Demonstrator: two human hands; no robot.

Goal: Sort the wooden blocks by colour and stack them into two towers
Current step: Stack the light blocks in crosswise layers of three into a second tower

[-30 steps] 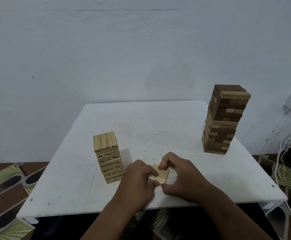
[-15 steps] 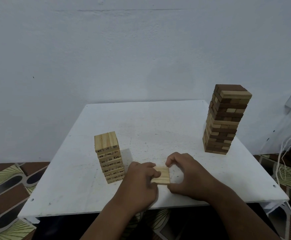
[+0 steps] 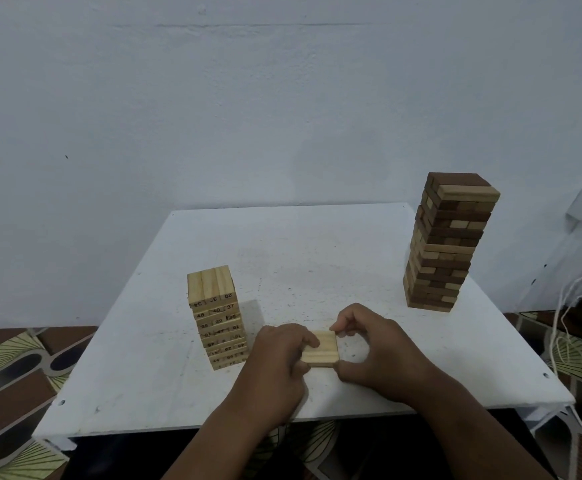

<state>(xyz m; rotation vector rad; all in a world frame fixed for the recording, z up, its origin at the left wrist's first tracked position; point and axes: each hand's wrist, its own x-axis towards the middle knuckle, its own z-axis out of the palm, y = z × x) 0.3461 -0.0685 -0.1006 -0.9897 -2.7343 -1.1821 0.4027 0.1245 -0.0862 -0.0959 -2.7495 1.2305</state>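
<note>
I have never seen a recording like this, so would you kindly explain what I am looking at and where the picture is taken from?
There is no machine here: a person works with bare hands, and the single picture comes from a camera worn on their head, looking forward and down. On the white square table stand a short tower of pale numbered wooden blocks and a taller tower of mixed dark and pale wooden blocks. Between them, near the front edge, the left hand and right hand each have a grip on a flat row of pale wooden blocks, held side by side at the table surface.
</note>
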